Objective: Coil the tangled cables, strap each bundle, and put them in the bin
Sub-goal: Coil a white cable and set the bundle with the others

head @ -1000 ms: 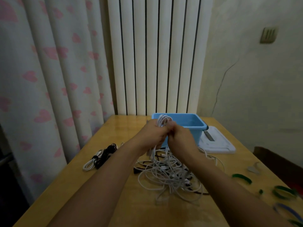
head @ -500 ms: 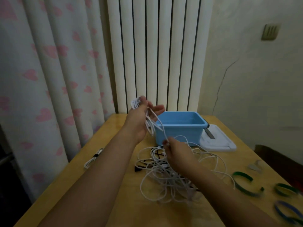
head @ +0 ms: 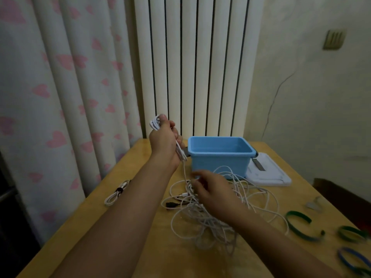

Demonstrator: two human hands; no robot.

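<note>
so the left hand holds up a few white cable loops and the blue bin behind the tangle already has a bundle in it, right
Not quite. The head view shows the blue bin empty. The rest stands: the left hand holds up white cable loops, and the bin sits behind the tangle.

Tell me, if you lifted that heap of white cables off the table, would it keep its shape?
Probably not. The white cable heap lies in loose, thin loops, so it would likely sag and dangle. A strand already hangs limp from the left hand. The overlapping loops would probably snag and drag neighbours along, though the heap looks light.

Dim, soft focus, wide-angle edge distortion
</note>
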